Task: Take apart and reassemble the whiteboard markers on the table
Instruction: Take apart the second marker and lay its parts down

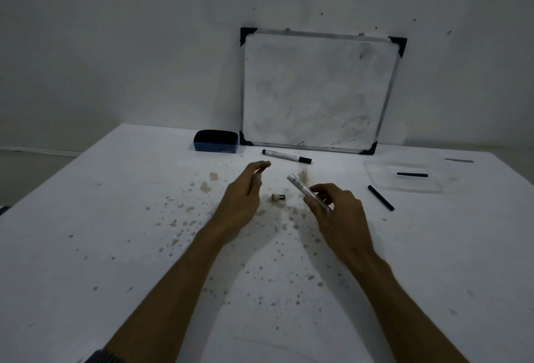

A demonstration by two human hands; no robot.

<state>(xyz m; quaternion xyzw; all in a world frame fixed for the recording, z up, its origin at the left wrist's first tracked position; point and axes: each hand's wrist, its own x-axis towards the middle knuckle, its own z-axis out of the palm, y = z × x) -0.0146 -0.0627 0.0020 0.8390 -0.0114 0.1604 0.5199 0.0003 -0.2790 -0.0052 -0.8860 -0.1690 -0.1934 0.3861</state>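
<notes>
Right hand (332, 206) closed around an emptied marker barrel (303, 190), open end tilted up and away toward the left; left hand (245, 189) just beside it, fingers curled with thumb and forefinger pinched near something small and dark at the tip, too little showing to name. Hands apart, nothing bridging them. On the stained table (115, 218) between the two, a small pale nib piece (278, 197) lying loose. Farther out to the right, one black ink core (380, 198) bare on the surface and a second black stick (412, 174) inside a clear shallow tray (375, 172). Beyond the hands, an intact marker (286, 156) with cap on, lying in front of a smudged whiteboard (315, 88) propped against the wall, a blue eraser (216, 141) to its left. Judging from that spread: dismantling looks well along, at least one marker fully in pieces, one apparently untouched; refitting core, nib and cap into the held barrel looks not yet done, likewise the whole cycle for the capped one
</notes>
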